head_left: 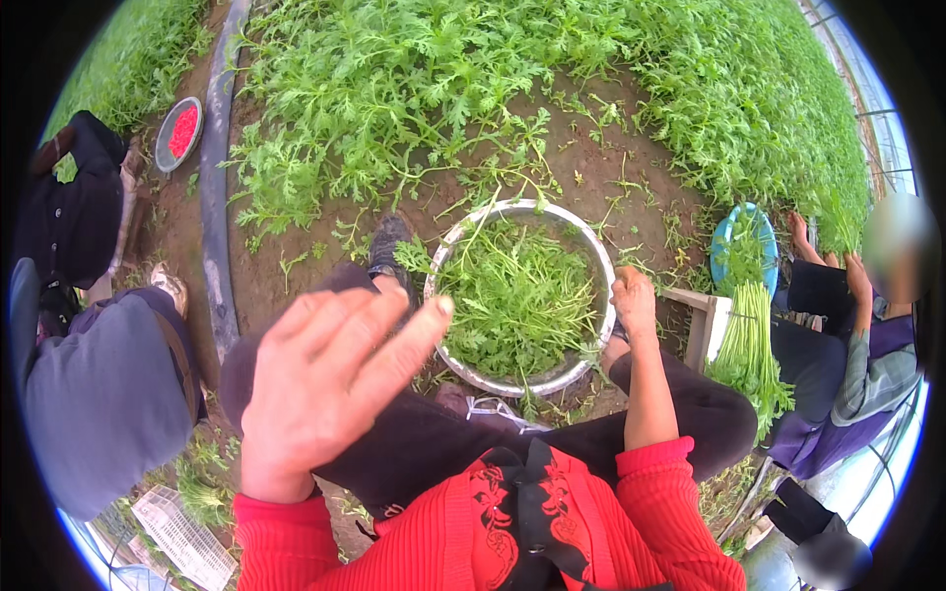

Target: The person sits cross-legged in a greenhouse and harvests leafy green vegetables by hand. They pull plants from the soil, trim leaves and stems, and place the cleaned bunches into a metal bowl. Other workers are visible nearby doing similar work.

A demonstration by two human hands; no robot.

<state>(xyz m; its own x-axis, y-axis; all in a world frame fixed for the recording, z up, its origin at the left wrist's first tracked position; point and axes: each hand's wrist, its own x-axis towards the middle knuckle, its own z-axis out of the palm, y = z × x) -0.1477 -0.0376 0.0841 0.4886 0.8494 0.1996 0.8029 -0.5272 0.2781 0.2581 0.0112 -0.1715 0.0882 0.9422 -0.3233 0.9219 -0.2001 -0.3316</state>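
A round metal basin [602, 258] stands on the soil between my knees. Cut leafy greens [517, 295] with pale stems fill much of it. Raised left of the basin is my left hand [318, 384], back upward, fingers extended and slightly apart, with nothing in them. My right hand [634, 303] is at the basin's right rim, its fingers curled there; the fingertips are partly hidden. One long loose stem [484, 218] crosses the basin's upper left rim.
Growing greens [414, 96] cover the bed ahead. A dark hose [216, 185] runs along the left, beside a bowl of red pieces [182, 133]. At right, a co-worker [872, 369] sits near a blue basin [768, 244] and bundled greens [746, 347]. Another person [111, 391] and a crate [185, 535] are at left.
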